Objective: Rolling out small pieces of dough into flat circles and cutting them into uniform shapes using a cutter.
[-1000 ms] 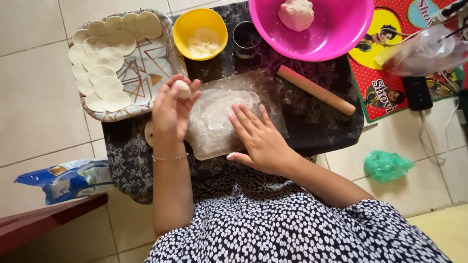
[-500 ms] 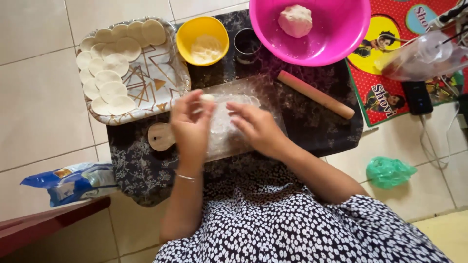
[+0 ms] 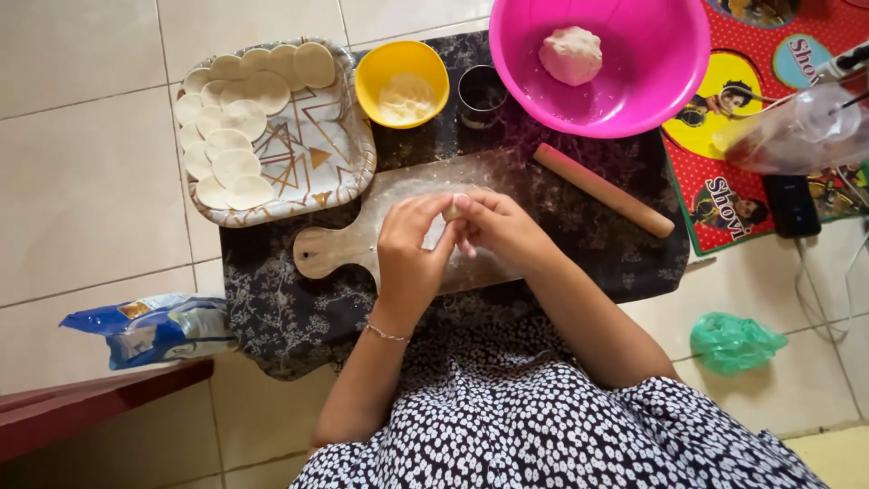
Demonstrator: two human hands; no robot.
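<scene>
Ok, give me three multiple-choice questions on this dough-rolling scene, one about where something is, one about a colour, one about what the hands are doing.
1. Where does the rolling pin lie?
A. In the pink bowl
B. On the dark cloth, right of the wooden board
C. On the tray

2. What colour is the small bowl holding flour?
A. Yellow
B. Green
C. White

3. What are the two hands doing?
A. Resting flat on the floor
B. Gripping the rolling pin
C. Holding a small piece of dough between them

Answers:
1. B: the pin rests slantwise on the dark cloth beside the wooden board.
2. A: its rim and wall are yellow, next to the pink bowl.
3. C: the left hand and right hand meet over the board with a small piece of dough showing at the fingertips.
</scene>
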